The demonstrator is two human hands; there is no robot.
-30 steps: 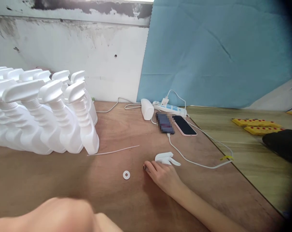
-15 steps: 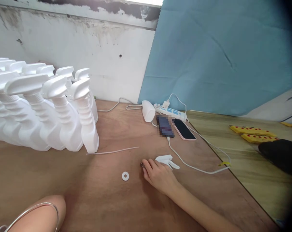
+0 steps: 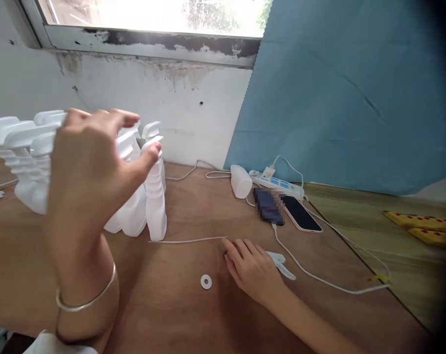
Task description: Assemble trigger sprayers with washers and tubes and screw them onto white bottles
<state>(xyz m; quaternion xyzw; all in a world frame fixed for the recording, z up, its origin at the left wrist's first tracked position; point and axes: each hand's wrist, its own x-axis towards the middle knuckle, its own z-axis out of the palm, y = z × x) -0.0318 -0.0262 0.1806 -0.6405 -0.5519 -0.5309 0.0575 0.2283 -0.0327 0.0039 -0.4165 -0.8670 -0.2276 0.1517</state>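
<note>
My left hand (image 3: 92, 157) is raised in front of the row of white spray bottles (image 3: 156, 206), thumb and fingers apart with nothing between them. It covers part of several bottles. My right hand (image 3: 254, 268) rests on the table, curled over what look like white-handled pliers (image 3: 283, 265). Their two splayed handles stick out behind the hand, and a small dark tip shows between index finger and thumb. A white ring-shaped washer (image 3: 206, 281) lies left of that hand. A thin white tube (image 3: 188, 241) stretches from near the closest bottle to my right fingertips.
A loose white bottle (image 3: 241, 182) lies by a power strip (image 3: 278, 184) at the back. Two phones, one dark (image 3: 269, 206) and one pink-edged (image 3: 302, 214), lie before it. A white cable (image 3: 318, 280) loops along the table's right side. Blue cloth (image 3: 337, 98) hangs behind.
My left arm has risen from the lower left to in front of the bottles, and the hand has come into view. My right hand stays on the pliers, fingers spread slightly more. The view has tilted up.
</note>
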